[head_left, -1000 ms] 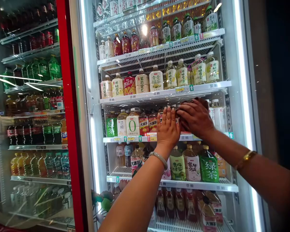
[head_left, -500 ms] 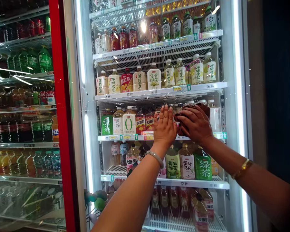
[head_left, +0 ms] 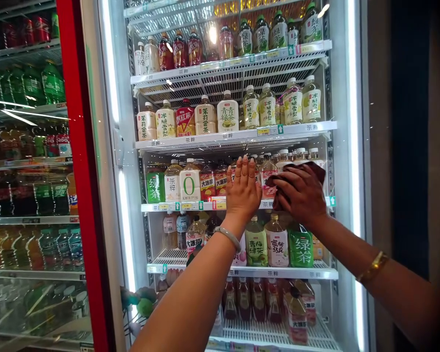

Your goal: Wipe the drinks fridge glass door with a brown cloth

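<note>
My left hand (head_left: 244,188) lies flat against the glass door, fingers stretched upward, with a pale bangle on the wrist. To its right, my right hand (head_left: 303,195) presses a dark brown cloth (head_left: 317,172) to the same glass, fingers bent over it. The cloth bunches out above and beside the fingers. Behind the glass stand shelves of bottled drinks, among them a bottle with a large green 0 (head_left: 189,183) and a green-labelled bottle (head_left: 301,246) below my right hand.
A red door frame (head_left: 71,122) parts this cooler from another on the left holding green bottles (head_left: 53,83) and cans. Bright light strips (head_left: 354,122) run down both sides of the shelves. Reflections show on the glass, with a round green shape (head_left: 145,307) low at the left.
My right hand and the cloth have shifted slightly right, away from my left hand, widening the gap between them. The whole view has drifted, so the shelves sit a little further left.
</note>
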Available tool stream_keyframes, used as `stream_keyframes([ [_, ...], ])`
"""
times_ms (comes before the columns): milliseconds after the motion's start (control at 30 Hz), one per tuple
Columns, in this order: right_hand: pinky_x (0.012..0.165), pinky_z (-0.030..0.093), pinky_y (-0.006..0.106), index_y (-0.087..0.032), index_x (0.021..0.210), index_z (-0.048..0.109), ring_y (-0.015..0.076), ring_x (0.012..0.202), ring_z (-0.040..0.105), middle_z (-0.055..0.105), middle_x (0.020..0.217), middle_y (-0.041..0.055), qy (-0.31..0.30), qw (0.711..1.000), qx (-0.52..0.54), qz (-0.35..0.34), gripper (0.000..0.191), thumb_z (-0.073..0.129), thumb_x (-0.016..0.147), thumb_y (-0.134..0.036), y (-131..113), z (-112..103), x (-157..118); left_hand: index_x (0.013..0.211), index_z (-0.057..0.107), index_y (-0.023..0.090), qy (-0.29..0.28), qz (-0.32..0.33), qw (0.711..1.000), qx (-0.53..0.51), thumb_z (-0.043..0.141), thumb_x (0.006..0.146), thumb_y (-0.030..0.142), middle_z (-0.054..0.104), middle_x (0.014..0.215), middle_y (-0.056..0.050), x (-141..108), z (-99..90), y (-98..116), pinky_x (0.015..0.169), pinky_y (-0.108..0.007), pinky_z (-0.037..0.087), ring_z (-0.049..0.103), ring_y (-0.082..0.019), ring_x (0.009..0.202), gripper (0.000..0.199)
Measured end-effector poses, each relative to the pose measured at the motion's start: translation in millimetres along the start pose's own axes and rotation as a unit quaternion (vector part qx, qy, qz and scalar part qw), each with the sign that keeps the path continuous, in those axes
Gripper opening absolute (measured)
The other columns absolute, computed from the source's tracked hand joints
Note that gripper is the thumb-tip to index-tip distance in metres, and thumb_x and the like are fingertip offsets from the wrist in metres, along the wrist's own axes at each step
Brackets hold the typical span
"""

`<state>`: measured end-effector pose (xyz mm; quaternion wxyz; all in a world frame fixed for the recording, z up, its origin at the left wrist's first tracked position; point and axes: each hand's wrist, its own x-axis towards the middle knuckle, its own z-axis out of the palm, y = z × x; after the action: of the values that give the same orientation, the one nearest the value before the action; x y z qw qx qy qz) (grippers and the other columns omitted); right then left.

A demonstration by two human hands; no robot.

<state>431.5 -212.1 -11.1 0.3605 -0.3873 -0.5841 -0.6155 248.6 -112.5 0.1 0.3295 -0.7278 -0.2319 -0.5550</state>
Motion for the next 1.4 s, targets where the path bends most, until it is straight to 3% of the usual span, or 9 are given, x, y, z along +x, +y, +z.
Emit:
stream_keyframes([
  [133, 0.123, 0.036, 0.051, -0.025, 0.126, 0.067, 0.0257, 0.135, 0.054, 0.067, 0.136, 0.0065, -0.021, 0.995, 0.039, -0.086, 0.035, 0.064, 0.093, -0.032, 31, 2, 32, 0.168, 0.006, 0.015, 0.003, 0.000, 1.000, 0.004, 0.046, 0.103, 0.032, 0.015, 0.176, -0.012, 0, 1.5, -2, 0.135, -0.055, 0.007, 0.007, -0.026, 0.164, 0.078],
  [300, 0.117, 0.036, 0.053, -0.022, 0.120, 0.070, 0.0285, 0.130, 0.056, 0.068, 0.129, 0.0115, 0.034, 0.998, -0.003, 0.053, 0.034, 0.058, 0.093, -0.037, 82, -8, 11, 0.168, -0.001, 0.018, 0.008, 0.002, 1.000, -0.010, 0.046, 0.102, 0.030, 0.011, 0.176, -0.010, 0, 4.3, -3, 0.135, -0.055, 0.005, 0.005, -0.025, 0.164, 0.082],
  [500, 0.117, 0.028, 0.061, -0.025, 0.121, 0.067, 0.0344, 0.133, 0.052, 0.067, 0.129, 0.0133, 0.063, 0.978, -0.076, 0.185, 0.030, 0.060, 0.093, -0.035, 24, -12, -42, 0.168, -0.002, 0.017, 0.004, -0.005, 1.000, -0.021, 0.045, 0.103, 0.028, 0.011, 0.176, -0.011, 1, 2.3, 0, 0.135, -0.054, 0.003, 0.005, -0.025, 0.164, 0.081],
  [600, 0.122, 0.023, 0.062, -0.028, 0.123, 0.065, 0.0313, 0.135, 0.052, 0.067, 0.132, 0.0080, 0.017, 0.994, -0.060, 0.089, 0.031, 0.064, 0.093, -0.036, -3, -11, -35, 0.168, 0.000, 0.017, 0.002, -0.005, 1.000, -0.023, 0.044, 0.103, 0.029, 0.012, 0.176, -0.011, 1, 1.4, 0, 0.135, -0.053, 0.002, 0.004, -0.025, 0.164, 0.080],
  [733, 0.124, 0.023, 0.058, -0.031, 0.124, 0.066, 0.0263, 0.134, 0.054, 0.067, 0.135, 0.0030, -0.046, 0.999, -0.017, -0.018, 0.031, 0.064, 0.094, -0.038, 23, -17, -16, 0.168, -0.003, 0.020, 0.006, -0.013, 1.000, -0.025, 0.042, 0.104, 0.028, 0.010, 0.177, -0.009, -4, 1.5, 1, 0.135, -0.053, 0.001, 0.005, -0.024, 0.164, 0.079],
  [900, 0.111, 0.039, 0.054, -0.027, 0.115, 0.071, 0.0313, 0.129, 0.058, 0.067, 0.131, 0.0109, 0.080, 0.968, -0.089, 0.220, 0.026, 0.060, 0.095, -0.038, 60, -24, -53, 0.168, -0.007, 0.024, 0.009, -0.021, 0.999, -0.037, 0.042, 0.105, 0.027, 0.007, 0.177, -0.006, -12, 2.2, 4, 0.136, -0.051, 0.002, 0.006, -0.023, 0.164, 0.079],
  [1033, 0.107, 0.041, 0.060, -0.028, 0.118, 0.070, 0.0360, 0.129, 0.058, 0.067, 0.131, 0.0111, 0.097, 0.942, -0.123, 0.296, 0.028, 0.061, 0.093, -0.038, 19, -19, -97, 0.168, -0.005, 0.025, 0.012, -0.043, 0.998, -0.039, 0.042, 0.104, 0.028, 0.006, 0.177, -0.005, -20, 5.2, 10, 0.135, -0.054, 0.004, 0.006, -0.023, 0.164, 0.079],
  [1233, 0.116, 0.032, 0.065, -0.032, 0.123, 0.068, 0.0350, 0.133, 0.056, 0.067, 0.132, 0.0083, 0.024, 0.983, -0.036, 0.178, 0.038, 0.069, 0.085, -0.024, -55, -7, -74, 0.168, 0.003, 0.021, -0.002, -0.071, 0.997, -0.014, 0.050, 0.102, 0.032, 0.012, 0.175, -0.012, -64, 7.4, 31, 0.133, -0.057, 0.015, 0.011, -0.029, 0.163, 0.082],
  [1400, 0.117, 0.033, 0.056, -0.033, 0.122, 0.069, 0.0300, 0.128, 0.059, 0.067, 0.130, 0.0060, 0.024, 0.990, -0.008, 0.139, 0.037, 0.069, 0.086, -0.026, -15, -11, -64, 0.168, 0.005, 0.020, -0.012, -0.043, 0.999, 0.000, 0.053, 0.101, 0.032, 0.018, 0.174, -0.013, -104, 8.9, 38, 0.133, -0.055, 0.016, 0.014, -0.028, 0.163, 0.083],
])
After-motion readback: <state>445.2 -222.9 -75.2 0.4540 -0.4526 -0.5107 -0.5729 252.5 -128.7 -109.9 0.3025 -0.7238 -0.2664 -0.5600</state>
